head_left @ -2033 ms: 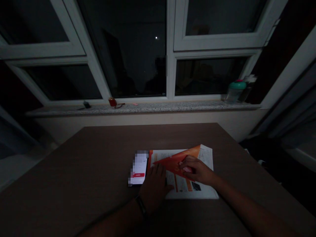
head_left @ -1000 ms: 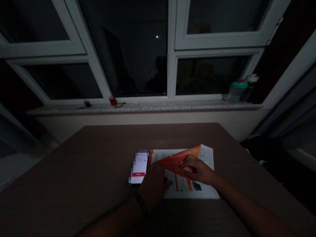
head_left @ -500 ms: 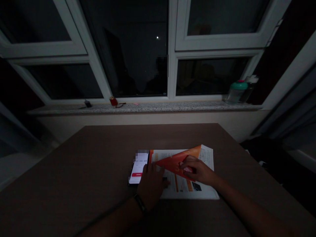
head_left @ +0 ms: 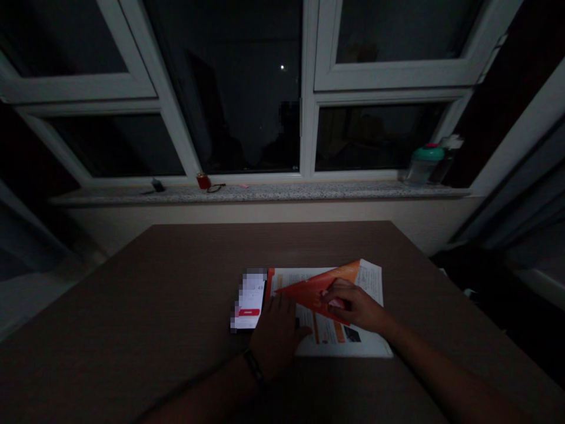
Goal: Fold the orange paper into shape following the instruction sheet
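A printed leaflet (head_left: 371, 347) lies on the table, with a red-orange triangular flap (head_left: 304, 290) folded over its text side. My left hand (head_left: 278, 330), with a dark band at the wrist, rests flat on the leaflet's left part, fingers stretched out and thumb apart. The fingertips touch near the flap's pointed left end. Over the middle of the flap, my right hand (head_left: 351, 303) is closed, fingers curled around a small pinkish-red thing (head_left: 336, 302) whose kind I cannot make out. Left of the leaflet, a phone (head_left: 249, 300) with a lit screen lies partly behind my left hand.
The dark brown table (head_left: 176, 282) reaches toward a wall below the window. On the speckled sill (head_left: 282, 191) stand a small red jar (head_left: 203, 181), a small dark item (head_left: 156, 185) and a clear bottle with a teal lid (head_left: 426, 162). The room is dim.
My left hand has slid slightly right, off the phone's edge, and its fingers lie flatter on the leaflet. My right hand and the flap have hardly moved.
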Demonstrator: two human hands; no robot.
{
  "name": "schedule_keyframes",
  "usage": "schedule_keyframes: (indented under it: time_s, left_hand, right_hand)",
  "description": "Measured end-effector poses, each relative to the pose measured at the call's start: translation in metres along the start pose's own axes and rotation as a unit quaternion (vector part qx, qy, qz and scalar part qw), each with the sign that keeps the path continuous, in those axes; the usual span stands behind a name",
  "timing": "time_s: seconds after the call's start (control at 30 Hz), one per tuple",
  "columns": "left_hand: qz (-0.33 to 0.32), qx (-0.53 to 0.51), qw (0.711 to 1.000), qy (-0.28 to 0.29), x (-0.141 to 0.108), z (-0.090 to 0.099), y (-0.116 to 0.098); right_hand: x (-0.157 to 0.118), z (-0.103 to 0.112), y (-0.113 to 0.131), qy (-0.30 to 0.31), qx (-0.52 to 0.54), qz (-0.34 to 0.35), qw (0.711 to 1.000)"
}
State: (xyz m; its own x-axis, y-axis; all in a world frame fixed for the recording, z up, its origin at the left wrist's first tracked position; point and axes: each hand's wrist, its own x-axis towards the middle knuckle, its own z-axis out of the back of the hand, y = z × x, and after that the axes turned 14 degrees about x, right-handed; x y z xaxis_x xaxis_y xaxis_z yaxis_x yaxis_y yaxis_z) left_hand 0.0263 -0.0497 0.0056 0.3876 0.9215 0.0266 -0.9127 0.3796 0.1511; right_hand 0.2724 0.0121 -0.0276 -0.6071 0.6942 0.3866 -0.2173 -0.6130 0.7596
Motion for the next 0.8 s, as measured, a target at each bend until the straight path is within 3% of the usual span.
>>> schedule_keyframes:
  time_s: [0.4, 0.8]
  left_hand:
    - [0.007, -0.019, 1.000, 0.024, -0.0001, 0.0080, -0.0011]
    - [0.008, -0.041, 0.999, 0.021, -0.0008, 0.0032, -0.0009]
  right_hand:
    - [-0.0003, 0.0000, 0.0014, 0.002, 0.002, 0.000, 1.000]
    - [0.0007, -0.0009, 0.0020, -0.004, 0.006, -0.001, 1.000]
